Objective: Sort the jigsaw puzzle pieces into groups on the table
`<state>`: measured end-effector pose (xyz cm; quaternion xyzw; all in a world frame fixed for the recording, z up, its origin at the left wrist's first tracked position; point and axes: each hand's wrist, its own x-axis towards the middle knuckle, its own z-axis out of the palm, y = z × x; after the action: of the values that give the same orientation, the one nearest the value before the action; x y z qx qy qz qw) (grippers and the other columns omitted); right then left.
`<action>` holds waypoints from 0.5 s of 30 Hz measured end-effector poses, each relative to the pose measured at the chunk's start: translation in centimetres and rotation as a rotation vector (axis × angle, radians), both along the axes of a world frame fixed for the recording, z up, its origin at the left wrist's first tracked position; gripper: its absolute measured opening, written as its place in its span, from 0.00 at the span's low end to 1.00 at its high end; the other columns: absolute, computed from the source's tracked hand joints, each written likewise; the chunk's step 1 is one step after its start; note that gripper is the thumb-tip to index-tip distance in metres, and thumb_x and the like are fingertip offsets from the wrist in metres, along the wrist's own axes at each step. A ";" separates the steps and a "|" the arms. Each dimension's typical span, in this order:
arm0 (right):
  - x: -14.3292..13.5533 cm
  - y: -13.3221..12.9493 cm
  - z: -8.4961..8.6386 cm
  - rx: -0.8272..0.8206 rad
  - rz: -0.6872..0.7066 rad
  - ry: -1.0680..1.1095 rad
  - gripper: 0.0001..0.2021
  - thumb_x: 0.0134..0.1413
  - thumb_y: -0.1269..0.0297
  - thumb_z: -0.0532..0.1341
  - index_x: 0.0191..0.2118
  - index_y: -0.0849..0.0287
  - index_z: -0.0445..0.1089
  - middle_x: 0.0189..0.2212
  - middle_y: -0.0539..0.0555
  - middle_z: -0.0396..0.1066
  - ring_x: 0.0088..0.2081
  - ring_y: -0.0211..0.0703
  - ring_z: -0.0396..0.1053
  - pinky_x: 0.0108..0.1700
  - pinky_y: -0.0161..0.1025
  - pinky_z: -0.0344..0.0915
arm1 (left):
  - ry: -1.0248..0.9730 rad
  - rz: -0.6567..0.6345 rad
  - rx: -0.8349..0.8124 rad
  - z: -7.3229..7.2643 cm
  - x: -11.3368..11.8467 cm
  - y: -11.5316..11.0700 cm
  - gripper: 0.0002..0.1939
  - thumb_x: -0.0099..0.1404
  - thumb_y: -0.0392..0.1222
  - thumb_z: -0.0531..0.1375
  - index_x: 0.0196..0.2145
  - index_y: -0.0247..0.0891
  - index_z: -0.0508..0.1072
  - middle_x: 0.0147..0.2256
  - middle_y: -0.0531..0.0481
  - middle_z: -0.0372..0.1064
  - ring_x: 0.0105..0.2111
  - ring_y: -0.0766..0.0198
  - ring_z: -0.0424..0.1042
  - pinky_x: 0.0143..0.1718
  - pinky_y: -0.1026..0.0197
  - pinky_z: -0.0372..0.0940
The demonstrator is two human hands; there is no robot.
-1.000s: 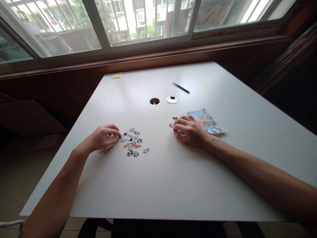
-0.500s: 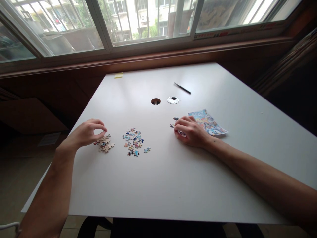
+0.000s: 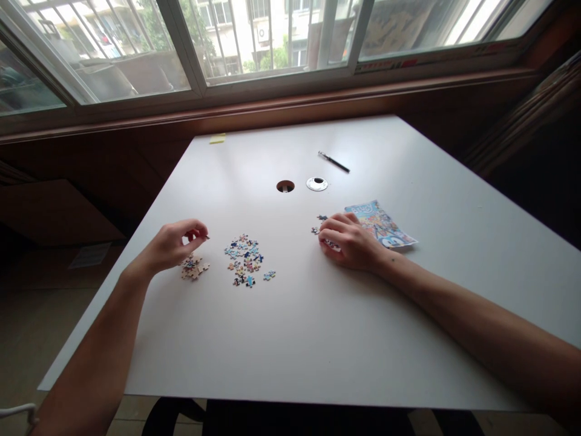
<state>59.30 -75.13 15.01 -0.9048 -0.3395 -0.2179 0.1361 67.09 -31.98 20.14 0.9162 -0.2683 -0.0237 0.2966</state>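
Observation:
My left hand (image 3: 179,242) pinches a small jigsaw puzzle piece (image 3: 207,237) between thumb and fingertips, just above the table. Beneath and beside that hand lies a heap of loose puzzle pieces (image 3: 195,269), many with the plain tan back up. To its right, a larger group of pieces (image 3: 245,254) is spread flat with printed sides showing. My right hand (image 3: 347,239) rests on the table with curled fingers over more puzzle pieces (image 3: 322,217), which it partly hides. Whether those fingers grip any piece is hidden. A colourful printed sheet (image 3: 384,225) lies beyond the right wrist.
The white table (image 3: 290,339) has a round cable hole (image 3: 285,186) with a metal ring cover (image 3: 316,183) beside it. A black pen (image 3: 334,161) lies farther back. A yellow sticky note (image 3: 217,138) sits at the far edge, below the window (image 3: 272,42).
My left hand has moved right and lifted from the heap, with a puzzle piece now showing at its fingertips. My right hand has stayed almost still.

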 end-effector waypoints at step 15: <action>-3.9 4.7 1.7 0.168 0.219 0.085 0.12 0.63 0.59 0.63 0.51 0.54 0.69 0.43 0.56 0.75 0.46 0.49 0.67 0.48 0.47 0.60 | 0.353 -0.589 -0.468 -2.7 -7.6 -10.3 0.19 0.70 0.35 0.59 0.56 0.44 0.75 0.55 0.39 0.72 0.51 0.54 0.74 0.49 0.54 0.73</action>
<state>55.36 -70.39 16.74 -0.8562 -0.4107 -0.1909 0.2487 59.50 -42.31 17.40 0.6902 -0.4619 -0.2026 0.5188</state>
